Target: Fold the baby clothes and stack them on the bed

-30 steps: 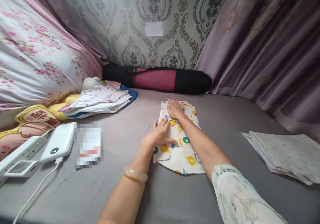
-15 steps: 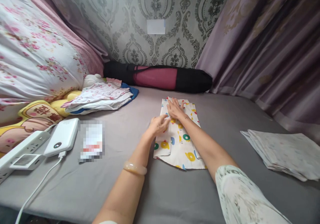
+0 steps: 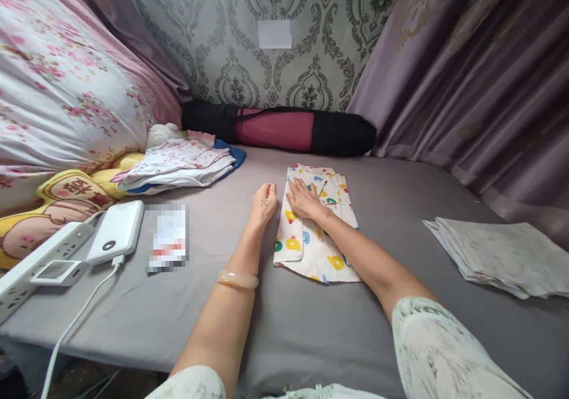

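Note:
A small white shirt (image 3: 331,257) with a yellow, green, blue and red print lies on the grey sheet, its sides folded inward. My right hand (image 3: 304,200) rests flat on its upper left part, fingers stretched out, covering some of the print. Just left of the shirt, apart from it, is my left hand (image 3: 264,203), its fingers curled in a loose fist with nothing visible in them. A pale bangle (image 3: 238,278) circles my left wrist.
On the right lies a folded pale cloth (image 3: 502,257). At the left are a pile of clothes (image 3: 182,165), a power bank (image 3: 116,231) with a cable, a power strip (image 3: 42,262) and a plush pillow (image 3: 66,203). A long black and maroon bag (image 3: 275,129) lies along the wall.
My left hand has come off the shirt to the left and curled up. My right hand has slid slightly left on the fabric. The camera view has tilted slightly downward.

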Motion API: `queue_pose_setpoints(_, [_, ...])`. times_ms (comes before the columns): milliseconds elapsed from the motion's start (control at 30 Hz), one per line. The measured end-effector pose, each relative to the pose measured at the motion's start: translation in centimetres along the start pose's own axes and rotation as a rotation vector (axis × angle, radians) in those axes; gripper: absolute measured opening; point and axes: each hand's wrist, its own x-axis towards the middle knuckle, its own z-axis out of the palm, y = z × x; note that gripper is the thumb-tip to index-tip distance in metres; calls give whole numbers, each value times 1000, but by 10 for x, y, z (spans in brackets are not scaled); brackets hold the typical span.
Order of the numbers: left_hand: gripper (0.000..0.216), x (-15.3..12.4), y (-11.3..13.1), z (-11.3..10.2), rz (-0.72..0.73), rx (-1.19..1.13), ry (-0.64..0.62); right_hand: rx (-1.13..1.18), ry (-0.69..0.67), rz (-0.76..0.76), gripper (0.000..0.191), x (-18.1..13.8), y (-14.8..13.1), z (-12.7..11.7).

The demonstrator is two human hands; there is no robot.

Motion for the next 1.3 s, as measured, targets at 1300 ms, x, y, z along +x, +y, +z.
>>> queue_pose_setpoints(1300, [30, -7, 5, 1, 34, 213, -110, 407, -54, -225, 65, -102, -23, -4])
